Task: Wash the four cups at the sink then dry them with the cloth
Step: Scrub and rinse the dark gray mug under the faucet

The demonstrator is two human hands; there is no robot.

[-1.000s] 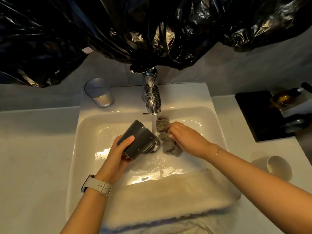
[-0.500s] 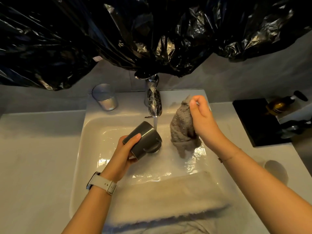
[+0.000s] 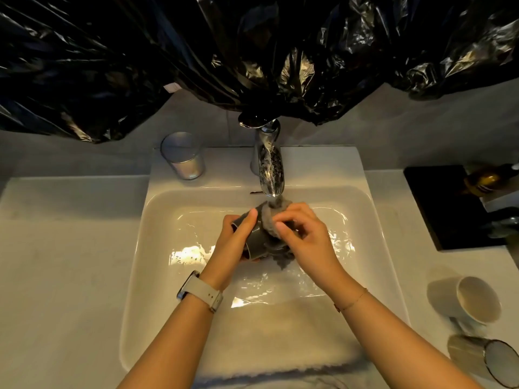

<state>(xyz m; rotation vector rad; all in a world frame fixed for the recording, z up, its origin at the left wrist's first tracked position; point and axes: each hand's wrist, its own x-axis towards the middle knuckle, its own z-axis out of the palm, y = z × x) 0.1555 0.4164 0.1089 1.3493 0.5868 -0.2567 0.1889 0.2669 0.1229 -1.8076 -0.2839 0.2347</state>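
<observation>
My left hand [image 3: 234,241] grips a dark grey mug [image 3: 259,244] lying on its side over the white sink [image 3: 168,248], under the running tap [image 3: 269,169]. My right hand [image 3: 304,237] pinches a wet grey cloth [image 3: 268,216] and holds it against the mug. A clear glass [image 3: 184,155] stands on the sink's back left corner. A white mug [image 3: 467,300] and a second glass [image 3: 483,357] lie on their sides on the counter at the right. A pale folded towel [image 3: 280,341] drapes over the sink's front edge.
Black plastic sheeting [image 3: 252,51] hangs over the wall behind the tap. A black tray [image 3: 438,206] with a bottle and small items sits on the counter at the far right. The white counter [image 3: 64,276] runs along both sides of the sink.
My right hand lifted the wet cloth out of the basin, then brought it down onto the mug. My left hand moved the mug right, under the tap.
</observation>
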